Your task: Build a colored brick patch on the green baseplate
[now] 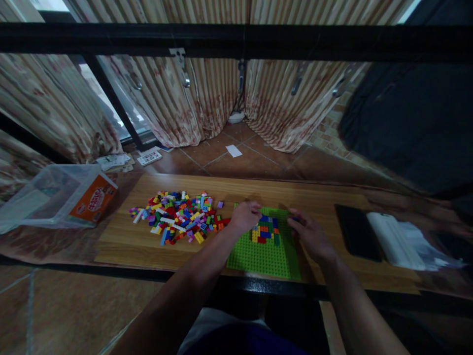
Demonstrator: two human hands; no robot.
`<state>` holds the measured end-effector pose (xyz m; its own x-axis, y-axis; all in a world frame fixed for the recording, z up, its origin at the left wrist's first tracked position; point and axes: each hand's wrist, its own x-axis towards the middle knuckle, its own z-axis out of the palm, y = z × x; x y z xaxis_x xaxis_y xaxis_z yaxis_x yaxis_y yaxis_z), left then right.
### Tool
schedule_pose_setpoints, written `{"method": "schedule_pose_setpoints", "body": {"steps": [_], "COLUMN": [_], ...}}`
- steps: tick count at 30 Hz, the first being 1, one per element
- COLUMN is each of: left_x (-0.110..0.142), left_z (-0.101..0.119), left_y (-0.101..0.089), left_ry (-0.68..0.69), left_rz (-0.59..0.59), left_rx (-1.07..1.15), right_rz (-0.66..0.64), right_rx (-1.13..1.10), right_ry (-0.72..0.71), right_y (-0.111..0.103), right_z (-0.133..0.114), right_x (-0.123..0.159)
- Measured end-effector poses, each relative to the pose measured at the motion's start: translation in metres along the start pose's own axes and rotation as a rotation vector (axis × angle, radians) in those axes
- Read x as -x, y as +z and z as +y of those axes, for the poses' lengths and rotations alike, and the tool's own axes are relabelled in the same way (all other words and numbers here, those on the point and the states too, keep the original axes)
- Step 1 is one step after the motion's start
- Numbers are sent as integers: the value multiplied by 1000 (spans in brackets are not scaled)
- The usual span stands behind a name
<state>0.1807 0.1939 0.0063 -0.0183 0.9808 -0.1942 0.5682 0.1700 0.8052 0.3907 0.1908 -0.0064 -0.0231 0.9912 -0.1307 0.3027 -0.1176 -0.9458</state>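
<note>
Where the left hand (247, 217) is: over the green studded plastic baseplate (262, 261), fingers bent, any grip unclear.
Right hand (308, 234): at the baseplate's right edge, fingers curved, grip unclear.
Multicoloured plastic brick patch (264, 230): on the baseplate, between the hands.

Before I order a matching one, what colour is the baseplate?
The baseplate is green; it shows best in the head view.
</note>
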Motion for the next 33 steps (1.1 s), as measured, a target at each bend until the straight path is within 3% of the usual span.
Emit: {"method": "schedule_pose_setpoints", "body": {"steps": [5, 11, 24, 28, 33], "left_x": [5, 9, 4, 9, 30], "left_z": [1, 4, 9, 4, -11], "left_y": [3, 15, 19, 12, -5], "left_ry": [4, 6, 10, 68, 106], "left_rz": [49, 119, 130, 146, 259], "left_rx": [17, 18, 9, 69, 181], "right_rz": [-30, -29, -1, 54, 69], "right_rx": [-164, -171, 379, 444, 430], "right_ry": [23, 0, -256, -340, -301], "right_y": [-9, 1, 19, 27, 44], "right_z": [9, -1, -18, -17, -15], "right_x": [21, 32, 48, 54, 56]}}
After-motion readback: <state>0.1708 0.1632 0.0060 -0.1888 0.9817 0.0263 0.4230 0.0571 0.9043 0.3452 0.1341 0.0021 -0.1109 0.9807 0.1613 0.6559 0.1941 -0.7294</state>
